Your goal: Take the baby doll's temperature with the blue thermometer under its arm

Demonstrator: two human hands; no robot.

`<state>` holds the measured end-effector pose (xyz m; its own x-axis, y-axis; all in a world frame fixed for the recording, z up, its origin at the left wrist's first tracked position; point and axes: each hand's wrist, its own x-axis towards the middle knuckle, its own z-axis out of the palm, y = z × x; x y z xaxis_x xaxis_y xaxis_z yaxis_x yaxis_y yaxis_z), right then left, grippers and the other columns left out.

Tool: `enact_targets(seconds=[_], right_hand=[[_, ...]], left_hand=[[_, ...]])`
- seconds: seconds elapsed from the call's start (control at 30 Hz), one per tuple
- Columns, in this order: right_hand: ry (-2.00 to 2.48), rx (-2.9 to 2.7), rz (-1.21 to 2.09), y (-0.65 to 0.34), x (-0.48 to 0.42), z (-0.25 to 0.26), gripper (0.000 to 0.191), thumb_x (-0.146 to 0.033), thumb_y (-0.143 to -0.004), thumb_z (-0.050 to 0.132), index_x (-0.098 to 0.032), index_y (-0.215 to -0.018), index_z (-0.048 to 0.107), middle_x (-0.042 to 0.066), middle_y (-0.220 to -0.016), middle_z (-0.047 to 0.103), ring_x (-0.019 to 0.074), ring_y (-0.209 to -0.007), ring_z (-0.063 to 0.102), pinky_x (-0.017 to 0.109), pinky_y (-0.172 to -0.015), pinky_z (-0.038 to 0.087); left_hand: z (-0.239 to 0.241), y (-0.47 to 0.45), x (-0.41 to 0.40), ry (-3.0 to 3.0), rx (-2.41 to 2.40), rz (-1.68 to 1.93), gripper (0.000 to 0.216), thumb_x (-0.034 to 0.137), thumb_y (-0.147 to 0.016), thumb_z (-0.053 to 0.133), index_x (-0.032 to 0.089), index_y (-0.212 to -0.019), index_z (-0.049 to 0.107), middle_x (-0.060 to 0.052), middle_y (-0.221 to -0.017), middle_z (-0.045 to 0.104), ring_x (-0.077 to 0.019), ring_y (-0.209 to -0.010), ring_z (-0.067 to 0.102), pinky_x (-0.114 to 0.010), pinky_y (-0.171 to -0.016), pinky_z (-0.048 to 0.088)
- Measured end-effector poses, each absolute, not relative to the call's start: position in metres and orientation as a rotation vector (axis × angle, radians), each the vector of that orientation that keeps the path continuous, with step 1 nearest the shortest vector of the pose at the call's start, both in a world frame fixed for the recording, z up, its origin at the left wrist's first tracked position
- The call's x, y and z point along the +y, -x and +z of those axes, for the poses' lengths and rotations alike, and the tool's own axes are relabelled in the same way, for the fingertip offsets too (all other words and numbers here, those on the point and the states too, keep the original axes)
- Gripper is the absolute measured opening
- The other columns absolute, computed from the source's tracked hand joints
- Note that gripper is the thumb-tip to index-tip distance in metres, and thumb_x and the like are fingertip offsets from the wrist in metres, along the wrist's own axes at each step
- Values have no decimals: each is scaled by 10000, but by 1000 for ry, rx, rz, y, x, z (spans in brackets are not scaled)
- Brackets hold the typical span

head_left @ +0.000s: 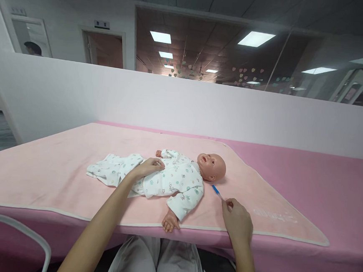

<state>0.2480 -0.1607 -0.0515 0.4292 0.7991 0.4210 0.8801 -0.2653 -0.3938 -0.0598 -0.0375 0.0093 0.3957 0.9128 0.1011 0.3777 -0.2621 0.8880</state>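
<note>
A baby doll point(212, 167) in a white printed romper point(168, 179) lies on its back on a pale pink blanket point(71, 173), head to the right. My left hand point(149, 167) rests on the doll's belly, fingers curled and pinching the romper's fabric. My right hand point(237, 220) is near the table's front edge, right of the doll's arm, its fingers pinched on the end of a thin blue-tipped stick point(217, 192) that points toward the doll's neck.
The blanket covers a pink padded table point(322, 185) that runs against a white partition wall point(183, 107). A white curved chair rail point(20, 230) shows at lower left. My lap in grey trousers point(159, 262) is below the table edge.
</note>
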Motion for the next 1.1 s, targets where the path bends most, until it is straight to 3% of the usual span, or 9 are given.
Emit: enact_targets(seconds=[0.17, 0.3, 0.4, 0.53, 0.63, 0.83, 1.1], right_hand=[[1835, -1079, 58, -242, -170, -45, 285, -432, -758, 441, -184, -836, 558, 66, -760, 639, 206, -709, 595, 280, -579, 412], [1425, -908, 280, -230, -173, -21, 354, -474, -695, 539, -142, -818, 544, 78, -741, 634, 183, -677, 615, 283, -623, 481], [1313, -1033, 345, -215, -161, 10, 336, -452, -652, 604, -142, -777, 574, 63, -698, 632, 176, -668, 616, 278, -636, 497], [1144, -1377, 564, -182, -127, 50, 299, -423, -632, 634, -142, -730, 611, 52, -721, 631, 154, -651, 608, 255, -608, 508], [1012, -1619, 773, -157, -96, 62, 277, -409, -655, 614, -142, -727, 615, 38, -708, 622, 125, -611, 590, 234, -576, 490], [886, -1596, 1032, -133, -52, 38, 294, -402, -609, 657, -133, -722, 613, 4, -584, 581, 86, -514, 524, 206, -492, 423], [797, -1420, 1136, -134, -42, 10, 283, -370, -580, 692, -150, -725, 588, -9, -610, 574, 78, -475, 501, 202, -444, 386]], left_hand=[[8, 61, -36, -1782, 1077, 878, 279, 382, -650, 595, 158, -816, 607, 6, -664, 513, -99, -621, 451, -194, -532, 311], [13, 61, -41, -1610, 884, 966, 290, 378, -664, 606, 163, -857, 572, 71, -498, 300, -41, -434, 260, -183, -414, 167], [20, 60, -46, -1489, 720, 1043, 261, 350, -689, 598, 176, -879, 557, 84, -494, 220, -27, -416, 176, -182, -402, 118], [24, 57, -50, -1374, 619, 1071, 294, 326, -686, 611, 189, -940, 553, 65, -561, 346, -12, -428, 249, -166, -400, 182], [20, 54, -48, -1344, 578, 1056, 379, 306, -660, 639, 208, -1012, 537, 15, -766, 491, -13, -475, 362, -166, -401, 265], [13, 51, -42, -1283, 534, 1118, 361, 305, -673, 638, 170, -1002, 576, -29, -855, 518, -28, -542, 441, -165, -431, 346], [9, 51, -37, -1201, 516, 1018, 331, 338, -722, 588, 158, -999, 571, -36, -811, 543, -49, -561, 482, -173, -462, 399]])
